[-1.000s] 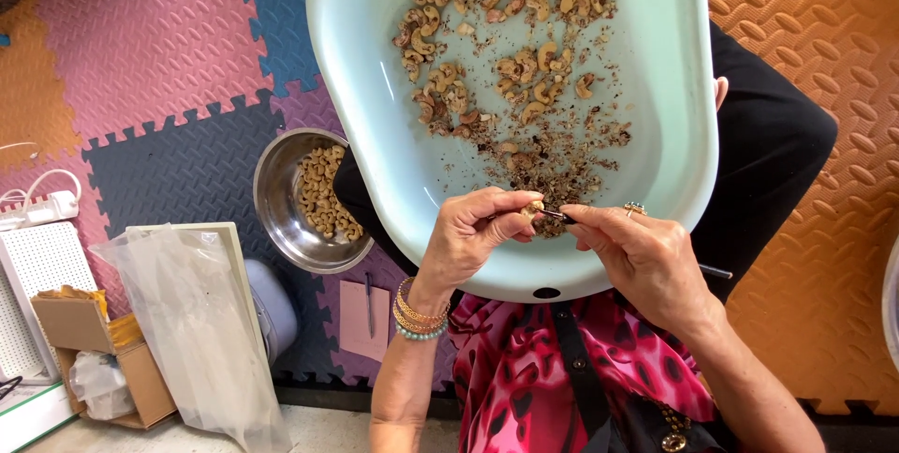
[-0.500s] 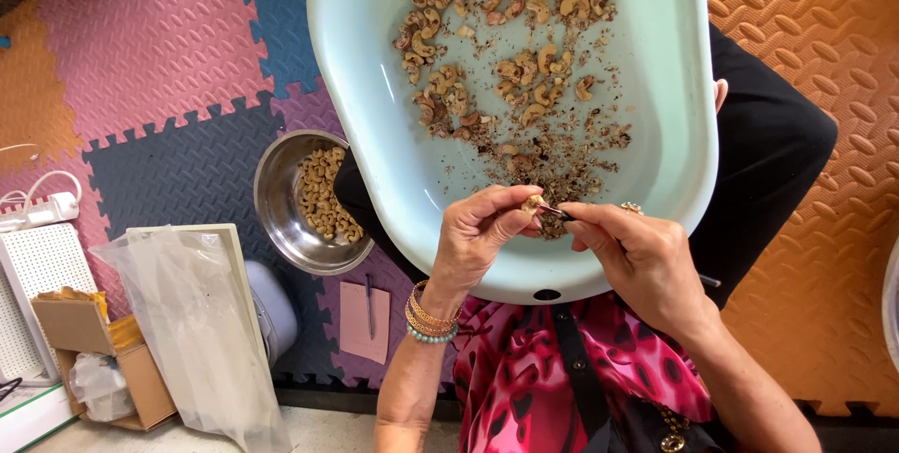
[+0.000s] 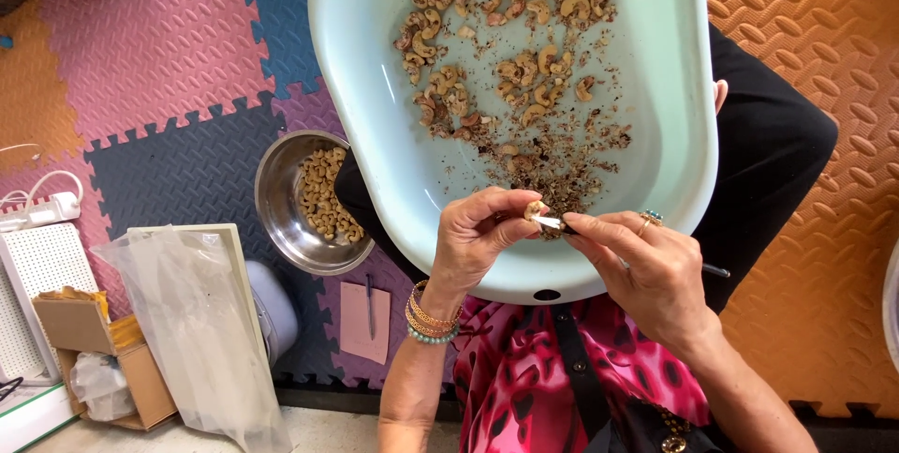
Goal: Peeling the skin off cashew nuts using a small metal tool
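Note:
A pale green oval basin [image 3: 375, 88] rests on my lap and holds several cashew nuts [image 3: 506, 31] and a heap of brown skin scraps [image 3: 552, 167]. Over its near rim, my left hand [image 3: 473, 237] pinches one cashew [image 3: 536, 210] between thumb and fingers. My right hand [image 3: 641, 270] grips a thin metal tool [image 3: 554, 222] whose tip touches that nut; the tool's other end sticks out past my wrist at the right.
A steel bowl [image 3: 276, 200] with peeled cashews stands on the foam floor mats at the left. A clear plastic bag [image 3: 197, 322], a cardboard box [image 3: 89, 359], a white perforated panel [image 3: 33, 275] and a small notepad with pen [image 3: 365, 317] lie nearby.
My right hand has turned slightly, its ring now showing higher, and the tool tip has shifted along the nut. My left hand still holds the cashew in the same spot.

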